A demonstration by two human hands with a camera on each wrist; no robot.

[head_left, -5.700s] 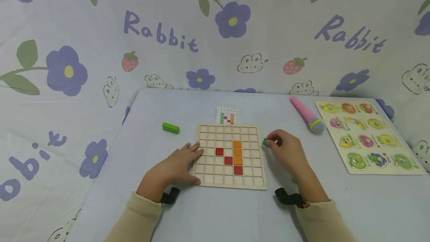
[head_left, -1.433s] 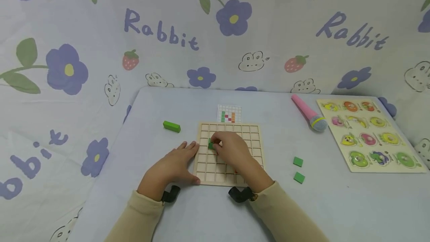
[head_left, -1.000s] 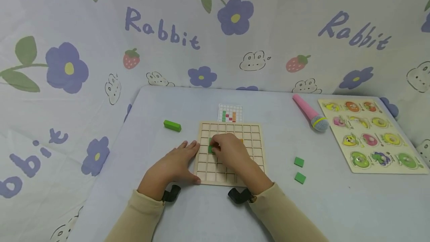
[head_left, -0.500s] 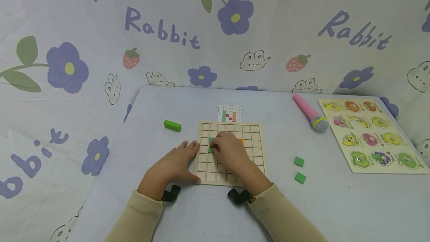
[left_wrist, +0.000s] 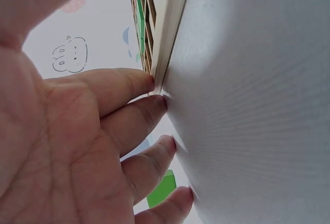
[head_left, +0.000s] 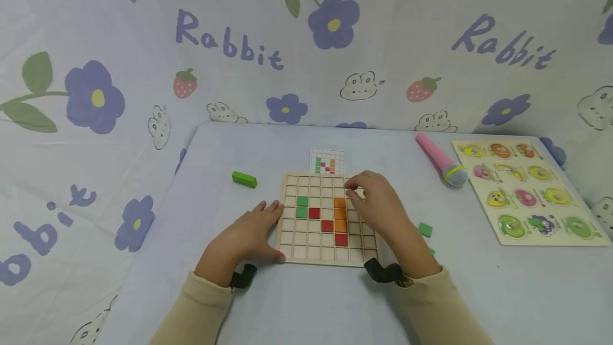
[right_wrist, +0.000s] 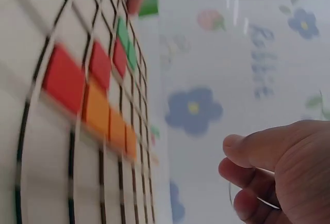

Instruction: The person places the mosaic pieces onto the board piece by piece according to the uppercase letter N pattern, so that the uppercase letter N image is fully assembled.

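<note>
A square wooden grid board lies on the table. Two green tiles sit one below the other in its left part. Beside and below them, red tiles step down diagonally to the right, and a column of orange tiles stands above the lowest red one. My left hand lies with spread fingers against the board's left edge; its fingertips touch the rim in the left wrist view. Over the board's right side hovers my right hand, fingers loosely bent, with nothing between thumb and fingertips.
A small pattern card touches the board's far edge. A green block lies left. Two loose green tiles lie right, one partly hidden by my right wrist. A pink toy microphone and fruit puzzle board are farther right.
My right hand has let go of a green tile, now lying in the grid under another green one, and has moved right. My left hand has stayed at the board's edge.
</note>
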